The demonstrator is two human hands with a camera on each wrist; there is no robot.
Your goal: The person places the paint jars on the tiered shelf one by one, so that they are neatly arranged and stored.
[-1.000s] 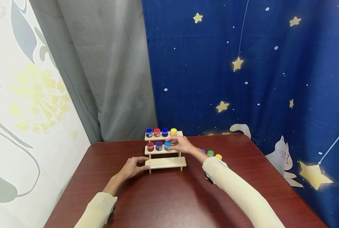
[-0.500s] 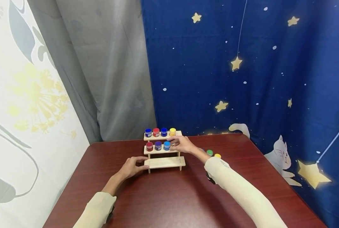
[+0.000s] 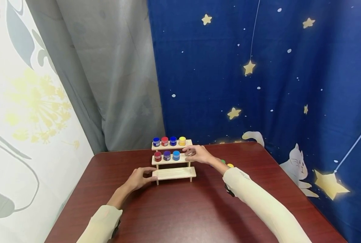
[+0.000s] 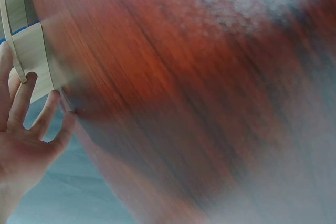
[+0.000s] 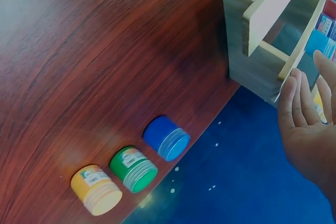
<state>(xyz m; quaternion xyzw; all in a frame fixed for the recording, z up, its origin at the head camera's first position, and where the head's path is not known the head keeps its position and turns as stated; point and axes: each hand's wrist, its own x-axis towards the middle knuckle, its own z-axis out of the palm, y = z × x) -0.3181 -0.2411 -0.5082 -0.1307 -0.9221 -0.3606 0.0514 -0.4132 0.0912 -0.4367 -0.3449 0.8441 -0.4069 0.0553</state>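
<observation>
Right hand has shifted to the right over the last second, off the light blue jar its fingers were around earlier; the jar has stayed put. Jar now stands upright on the middle shelf of the wooden rack, third in line after the dark red jar and the purple jar. Head view shows a small gap between jar and fingertips, hand just to its right. Right fingers loosely extended, thumb apart, nothing held. Left hand pinches the left end of the lowest shelf, thumb at the front edge, well apart from the light blue jar. Top shelf carries four jars: blue, red, blue, yellow. On the table, right of the rack, per right wrist view: yellow jar, green jar and blue jar, close together in a row.
</observation>
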